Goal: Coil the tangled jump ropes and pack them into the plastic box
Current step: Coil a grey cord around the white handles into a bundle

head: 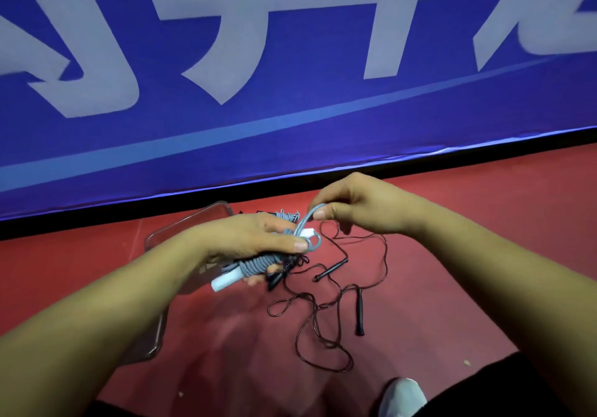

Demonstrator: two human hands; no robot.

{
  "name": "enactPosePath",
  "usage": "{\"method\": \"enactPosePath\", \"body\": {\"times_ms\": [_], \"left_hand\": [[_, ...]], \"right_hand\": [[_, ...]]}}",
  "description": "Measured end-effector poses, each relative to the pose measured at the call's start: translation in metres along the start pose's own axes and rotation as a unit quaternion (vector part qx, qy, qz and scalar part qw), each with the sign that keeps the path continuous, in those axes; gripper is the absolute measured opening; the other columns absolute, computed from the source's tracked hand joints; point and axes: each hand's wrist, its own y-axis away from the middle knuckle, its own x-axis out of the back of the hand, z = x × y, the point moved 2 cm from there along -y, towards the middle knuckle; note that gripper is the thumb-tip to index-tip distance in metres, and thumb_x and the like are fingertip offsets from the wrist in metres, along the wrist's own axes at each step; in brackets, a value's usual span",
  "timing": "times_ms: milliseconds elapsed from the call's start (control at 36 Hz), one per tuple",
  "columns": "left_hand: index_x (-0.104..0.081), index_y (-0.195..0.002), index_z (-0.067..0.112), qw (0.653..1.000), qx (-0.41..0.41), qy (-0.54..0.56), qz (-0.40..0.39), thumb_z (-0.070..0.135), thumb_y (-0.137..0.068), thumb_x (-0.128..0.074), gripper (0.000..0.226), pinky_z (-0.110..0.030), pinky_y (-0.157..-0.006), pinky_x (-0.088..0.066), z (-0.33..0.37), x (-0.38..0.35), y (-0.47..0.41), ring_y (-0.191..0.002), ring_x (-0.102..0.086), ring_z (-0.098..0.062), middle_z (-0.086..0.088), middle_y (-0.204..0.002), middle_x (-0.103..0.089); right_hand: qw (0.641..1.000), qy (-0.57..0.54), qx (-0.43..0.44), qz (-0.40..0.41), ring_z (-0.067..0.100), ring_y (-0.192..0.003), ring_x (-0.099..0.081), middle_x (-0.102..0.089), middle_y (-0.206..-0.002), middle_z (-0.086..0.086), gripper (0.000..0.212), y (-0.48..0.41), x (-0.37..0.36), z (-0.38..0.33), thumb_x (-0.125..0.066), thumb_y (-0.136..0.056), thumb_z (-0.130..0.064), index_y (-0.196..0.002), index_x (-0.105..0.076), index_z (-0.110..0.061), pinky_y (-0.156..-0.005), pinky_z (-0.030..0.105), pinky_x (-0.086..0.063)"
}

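My left hand (258, 239) grips a grey jump rope bundle (258, 264) wound round its white handles (226, 281). My right hand (349, 206) pinches the free grey rope end (305, 222) and holds it up taut from the bundle. On the red floor below lies a thin dark jump rope (323, 319) in loose tangled loops, with black handles (359, 313) lying apart. The clear plastic box (181, 226) sits behind my left arm, mostly hidden. Another grey coil (286, 215) shows past my left fingers.
A blue banner wall (290, 77) with white characters rises just behind the work spot, with a black strip at its foot. A white shoe (403, 397) and dark trouser leg are at the bottom right. A transparent lid-like panel (151, 336) lies under my left forearm.
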Motion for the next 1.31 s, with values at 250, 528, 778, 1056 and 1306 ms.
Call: {"method": "enactPosePath", "body": {"times_ms": [250, 528, 778, 1056, 1306], "left_hand": [[-0.062, -0.081, -0.002, 0.990, -0.094, -0.084, 0.057, 0.017, -0.081, -0.080, 0.026, -0.015, -0.037, -0.038, 0.026, -0.021, 0.004, -0.030, -0.046, -0.013, -0.011, -0.049, -0.056], [-0.062, -0.114, 0.019, 0.951, -0.174, 0.167, 0.190, 0.031, -0.071, -0.087, 0.051, -0.028, -0.048, -0.044, 0.010, -0.019, -0.021, -0.048, -0.049, -0.023, -0.018, -0.074, -0.058], [-0.069, -0.103, 0.027, 0.929, -0.121, 0.187, 0.294, 0.023, -0.076, -0.081, 0.029, -0.028, -0.049, -0.047, 0.006, 0.004, -0.030, -0.042, -0.051, -0.024, -0.007, -0.061, -0.060], [-0.060, -0.104, 0.048, 0.855, -0.049, -0.425, 0.292, 0.040, -0.070, -0.070, 0.036, -0.025, -0.058, -0.047, -0.007, 0.009, -0.037, -0.055, -0.054, 0.001, 0.016, -0.063, -0.058], [-0.056, -0.072, 0.007, 0.903, -0.114, -0.380, 0.167, 0.084, -0.054, -0.070, 0.081, -0.035, -0.050, -0.035, 0.000, -0.008, -0.031, -0.047, -0.040, -0.009, -0.007, -0.057, -0.045]], "right_hand": [[0.990, -0.141, -0.029, 0.003, 0.013, -0.049, -0.029, -0.040, -0.060, 0.009, 0.014, -0.004, -0.003, 0.011, -0.062, -0.096, -0.020, -0.088, -0.074, -0.020, -0.045, 0.025, -0.025], [0.966, -0.199, -0.152, -0.070, 0.016, -0.049, -0.031, -0.039, -0.055, -0.004, 0.034, -0.002, -0.020, 0.032, -0.041, -0.105, -0.032, -0.090, -0.070, -0.026, -0.050, 0.030, -0.023], [0.983, -0.054, -0.173, 0.030, 0.020, -0.057, -0.041, -0.051, -0.068, 0.002, 0.022, -0.001, -0.024, 0.026, -0.041, -0.105, -0.028, -0.089, -0.047, -0.014, -0.046, 0.025, -0.035], [0.980, 0.189, -0.050, -0.037, 0.015, -0.062, -0.053, -0.062, -0.071, 0.002, 0.017, -0.003, -0.021, 0.005, -0.057, -0.094, -0.019, -0.085, -0.067, -0.010, -0.060, 0.032, -0.044], [0.999, 0.036, -0.034, 0.007, -0.004, -0.065, -0.054, -0.059, -0.071, -0.018, 0.009, 0.001, -0.009, 0.025, -0.064, -0.093, -0.019, -0.086, -0.061, -0.024, -0.064, 0.017, -0.039]]}}
